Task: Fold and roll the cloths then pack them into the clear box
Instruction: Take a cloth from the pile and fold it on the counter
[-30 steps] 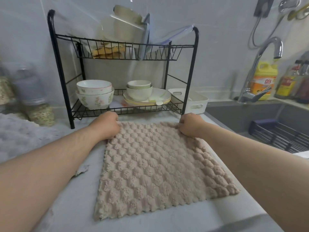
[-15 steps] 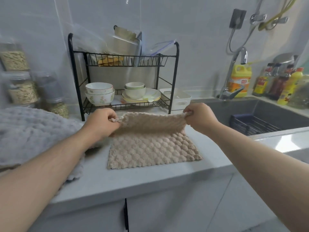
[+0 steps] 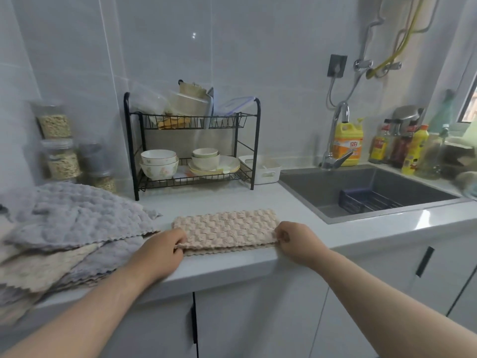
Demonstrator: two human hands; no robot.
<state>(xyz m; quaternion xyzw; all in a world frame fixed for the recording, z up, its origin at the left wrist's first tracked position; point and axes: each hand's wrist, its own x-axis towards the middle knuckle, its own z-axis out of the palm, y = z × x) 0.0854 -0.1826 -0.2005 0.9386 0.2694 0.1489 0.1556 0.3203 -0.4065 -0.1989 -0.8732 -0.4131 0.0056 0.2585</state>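
**Far edge of the beige cloth brought down onto its near edge**

Half a second ago I held the cloth's far edge lifted in the air. Now I have pulled it toward me and laid it on the near edge, so the cloth lies folded in half on the counter.

At the far left sits a loose pile of grey and beige cloths, just beside my left hand. That hand's fingers are curled, pinching the folded cloth's near left corner. The cloth stretches flat between my hands as a long strip, close to the counter's front edge. Its long axis runs left to right, along that edge. The fold faces the wall and the doubled scalloped edges face me. My right hand pinches the near right corner, fingers curled. Farther right, well apart, is the sink.
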